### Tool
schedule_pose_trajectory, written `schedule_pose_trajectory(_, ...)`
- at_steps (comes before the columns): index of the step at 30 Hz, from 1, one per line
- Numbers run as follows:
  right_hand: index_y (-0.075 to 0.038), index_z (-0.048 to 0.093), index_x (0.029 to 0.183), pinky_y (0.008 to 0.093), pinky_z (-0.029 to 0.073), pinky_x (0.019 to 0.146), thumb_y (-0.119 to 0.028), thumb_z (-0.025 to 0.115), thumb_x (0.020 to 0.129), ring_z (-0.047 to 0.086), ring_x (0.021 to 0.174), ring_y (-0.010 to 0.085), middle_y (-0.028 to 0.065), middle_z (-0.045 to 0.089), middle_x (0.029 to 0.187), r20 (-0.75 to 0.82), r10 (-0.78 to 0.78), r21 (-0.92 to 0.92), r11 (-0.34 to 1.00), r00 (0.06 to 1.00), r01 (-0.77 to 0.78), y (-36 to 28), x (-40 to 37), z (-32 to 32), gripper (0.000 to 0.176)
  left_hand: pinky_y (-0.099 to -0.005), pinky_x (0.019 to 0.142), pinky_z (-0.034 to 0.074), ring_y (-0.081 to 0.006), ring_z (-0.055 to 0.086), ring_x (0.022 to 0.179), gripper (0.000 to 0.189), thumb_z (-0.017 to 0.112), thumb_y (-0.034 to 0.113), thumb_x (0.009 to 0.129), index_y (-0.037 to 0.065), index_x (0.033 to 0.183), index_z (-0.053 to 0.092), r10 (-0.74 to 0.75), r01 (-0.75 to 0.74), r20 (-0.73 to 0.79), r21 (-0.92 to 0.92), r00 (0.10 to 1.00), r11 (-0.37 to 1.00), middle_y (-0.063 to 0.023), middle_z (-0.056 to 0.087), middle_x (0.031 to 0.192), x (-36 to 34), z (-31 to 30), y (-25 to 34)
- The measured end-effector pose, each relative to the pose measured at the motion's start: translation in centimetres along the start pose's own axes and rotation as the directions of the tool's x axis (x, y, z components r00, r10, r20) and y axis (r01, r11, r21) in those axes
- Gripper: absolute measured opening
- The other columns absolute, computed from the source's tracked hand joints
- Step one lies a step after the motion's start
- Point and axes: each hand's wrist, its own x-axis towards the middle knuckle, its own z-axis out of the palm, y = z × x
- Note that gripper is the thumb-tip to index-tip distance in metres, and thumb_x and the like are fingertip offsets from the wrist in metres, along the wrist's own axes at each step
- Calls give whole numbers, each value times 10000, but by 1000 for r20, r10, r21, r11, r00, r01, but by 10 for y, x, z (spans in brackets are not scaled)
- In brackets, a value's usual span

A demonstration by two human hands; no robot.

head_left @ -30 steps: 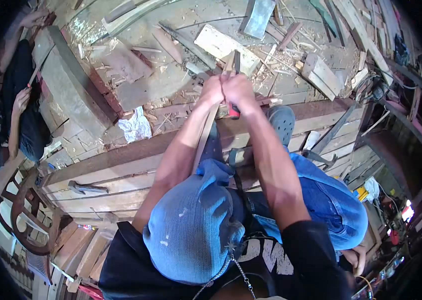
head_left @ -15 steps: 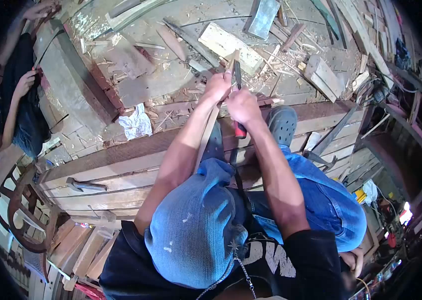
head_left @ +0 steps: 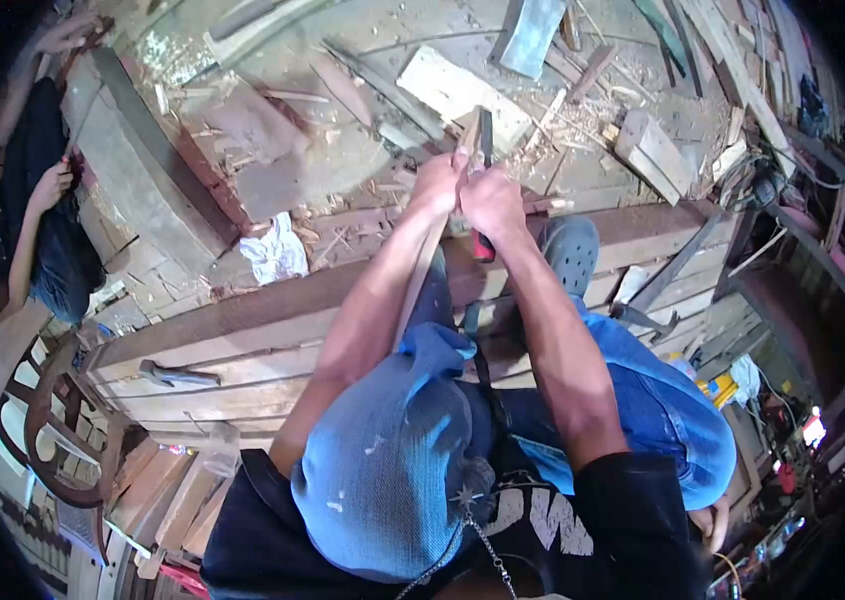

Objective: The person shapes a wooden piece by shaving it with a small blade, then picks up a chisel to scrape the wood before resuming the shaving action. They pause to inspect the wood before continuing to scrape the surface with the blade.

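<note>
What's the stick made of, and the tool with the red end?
The stick in the left hand looks like bare, pale wood, unpainted. The tool in the right hand is dark and dull up top, probably metal; its red grip could be plastic or painted wood.

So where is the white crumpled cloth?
In the head view, the white cloth lies left of the left hand, just beyond the long brown beam.

around left hand [head_left: 436, 183] and right hand [head_left: 494, 203], strip [head_left: 427, 258] and chisel [head_left: 485, 135] fill the middle. block [head_left: 453, 88] bars 12 o'clock, shoe [head_left: 570, 252] 4, knee [head_left: 383, 450] 6. barer floor [head_left: 288, 185] opens at 9, rag [head_left: 276, 250] at 8.
</note>
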Motion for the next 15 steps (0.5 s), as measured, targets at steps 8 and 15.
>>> schedule_pose_trajectory(8,172,457,955,416,540,498,-243,420,929,648,545,345,309,607,718,108,47,220,973,993,-70,0,-28,-11,417,-466,840,450,-415,598,911,496,324,389,930,17,926,651,-60,60,-14,45,998,997,-252,633,901,12,7,-14)
schedule_pose_trajectory(15,155,549,1015,469,464,863,-327,364,918,597,920,459,362,590,913,115,142,197,967,983,-163,-13,-21,-12,525,-421,800,461,-338,632,856,485,349,421,944,48,898,655,-60,62,66,-30,996,998,-185,664,839,9,2,-13)
